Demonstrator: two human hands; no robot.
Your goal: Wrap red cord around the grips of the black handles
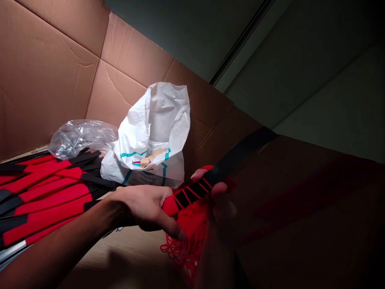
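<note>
A red-and-black strap (192, 194) runs slantwise between my hands, with thin red cord crossing its black part. My left hand (147, 208) grips its red lower end, thumb stretched along the near side. Further up, my right hand (221, 196) closes on the strap, fingertips showing on both edges; much of this hand lies in shadow. The strap's dark end reaches up to the right, past the right hand. Below the strap hangs a bunch of looped red cord (189, 249), partly hidden by my right forearm.
Several red-and-black straps (54, 192) lie piled at the left. Behind them is a crumpled clear plastic bag (82, 136). A white printed plastic bag (135, 128) stands open beyond my hands. Cardboard walls (48, 76) rise behind, and the right side is dark.
</note>
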